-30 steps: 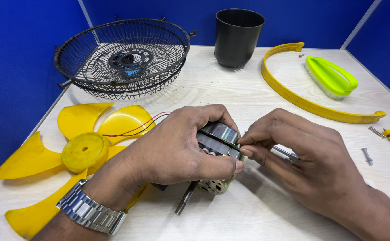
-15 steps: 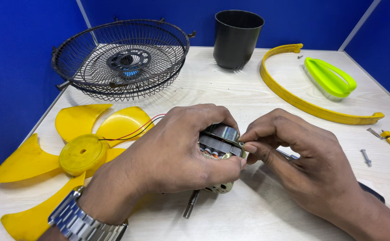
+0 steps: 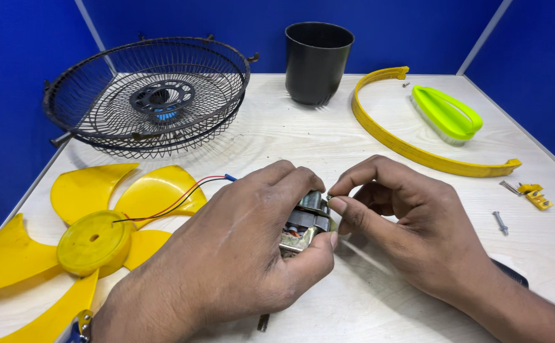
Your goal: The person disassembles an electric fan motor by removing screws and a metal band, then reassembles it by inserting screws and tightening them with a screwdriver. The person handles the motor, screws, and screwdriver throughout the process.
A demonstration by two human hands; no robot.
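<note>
1. Two hands meet at the middle of the wooden table (image 3: 379, 133); my left hand (image 3: 239, 254) is wrapped round a small fan motor (image 3: 308, 219), fingers curled over its top, thumb under its front edge.
2. My right hand (image 3: 404, 222) sits just right of the motor, thumb and forefinger pressed together at its upper right corner; whether they pinch something small, I cannot tell.
3. The motor lies between both hands, shaft end poking toward me.
4. Red and black wires (image 3: 175, 200) trail left over the yellow fan blade (image 3: 93, 238).
5. Farther off: wire fan guard (image 3: 147, 95), black cup (image 3: 317, 62), yellow rim band (image 3: 417, 149), green brush (image 3: 446, 114), loose screw (image 3: 500, 222).
</note>
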